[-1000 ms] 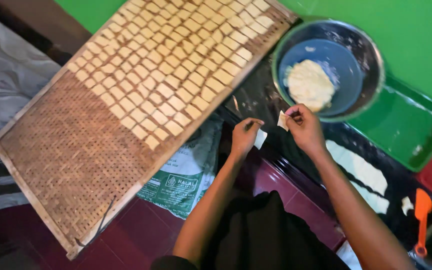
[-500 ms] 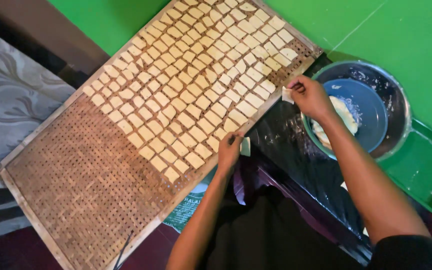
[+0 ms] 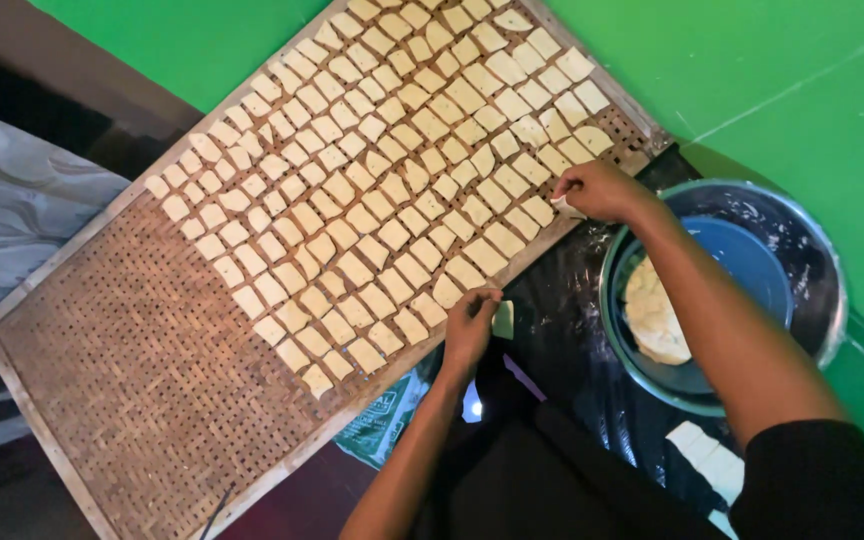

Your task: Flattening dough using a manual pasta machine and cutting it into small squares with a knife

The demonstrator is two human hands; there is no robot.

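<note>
A large woven bamboo tray (image 3: 132, 390) lies across the view, its upper half covered with several rows of pale square dough pieces (image 3: 392, 170). My right hand (image 3: 597, 190) rests at the tray's near edge on the right, fingers pinched on a small dough square (image 3: 564, 208). Lower down, my left hand (image 3: 470, 325) sits at the same edge, holding another pale dough square (image 3: 502, 318) beside its thumb.
A metal bowl (image 3: 812, 260) with a blue inner dish and a lump of dough (image 3: 652, 315) stands right of my right arm. Cut dough strips (image 3: 707, 450) lie on the dark sheet below it. A green surface (image 3: 782, 70) lies beyond. Grey cloth (image 3: 12, 210) is at left.
Both hands moved from beside the bowl up to the tray's edge, each carrying a dough square. The view shifted so the tray fills more of the frame.
</note>
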